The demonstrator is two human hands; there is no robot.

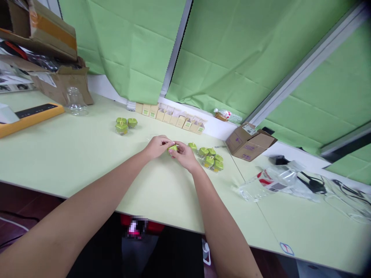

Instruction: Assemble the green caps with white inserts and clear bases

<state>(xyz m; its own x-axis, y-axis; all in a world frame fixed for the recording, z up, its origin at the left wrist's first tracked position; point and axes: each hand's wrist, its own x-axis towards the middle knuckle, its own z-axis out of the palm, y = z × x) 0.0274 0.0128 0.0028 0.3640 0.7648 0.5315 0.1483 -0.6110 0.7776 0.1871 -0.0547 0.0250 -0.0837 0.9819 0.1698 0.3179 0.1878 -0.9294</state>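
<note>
Above the middle of the table, my left hand [159, 146] and my right hand [184, 155] meet around one small green item [173, 148]. Fingers of both hands are closed on it and hide much of its shape. Right of my hands stands a group of similar green-topped pieces [209, 161], some with a pale loop on top and clear plastic below. To the left, three more green-topped pieces [121, 126] sit close together. A faint clear plastic piece [151, 137] lies just behind my left hand, partly covered by it.
Small open cardboard boxes [174, 116] line the back edge. A bottle with brown liquid [227, 115] lies by the wall. On the right are a brown carton [249, 143], a large clear bottle [266, 181] and cables [313, 183]. A clear jar [76, 102] and stacked cartons stand left.
</note>
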